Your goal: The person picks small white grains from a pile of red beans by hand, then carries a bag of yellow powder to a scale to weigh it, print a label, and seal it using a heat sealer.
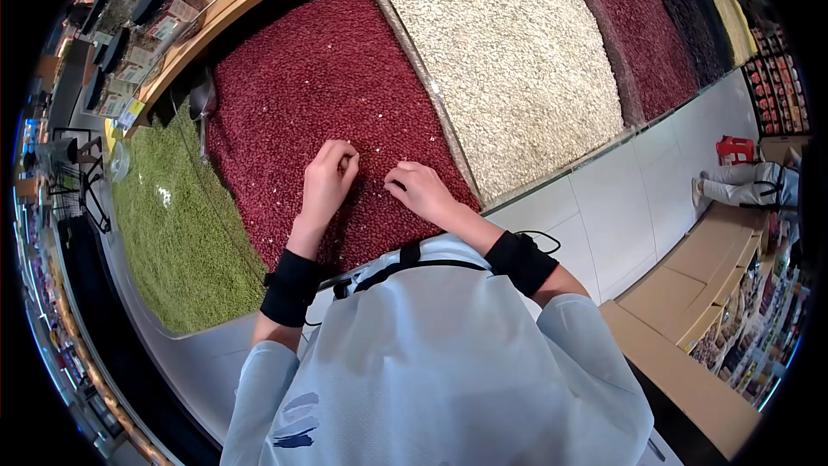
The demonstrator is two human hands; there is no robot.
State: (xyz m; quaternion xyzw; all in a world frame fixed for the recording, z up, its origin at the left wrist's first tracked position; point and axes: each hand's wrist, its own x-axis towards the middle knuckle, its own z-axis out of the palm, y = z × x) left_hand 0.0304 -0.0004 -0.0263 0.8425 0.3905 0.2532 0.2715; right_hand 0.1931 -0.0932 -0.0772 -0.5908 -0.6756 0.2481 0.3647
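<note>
Both hands are over a bin of dark red beans (302,69) dotted with a few small white bits. My left hand (329,177) has its fingers curled in, thumb against them; whatever they hold, if anything, is hidden. Close by on the right, my right hand (421,188) is bent in a pinch just above the beans, and I cannot make out anything between its fingertips. The two hands are apart. A black band wraps each wrist.
A bin of white beans (509,60) adjoins on the right behind a divider (427,78), green beans (172,233) on the left. A metal scoop (203,103) rests at the red bin's left edge. Jars stand on a wooden shelf (228,13). Another person (759,183) is at far right.
</note>
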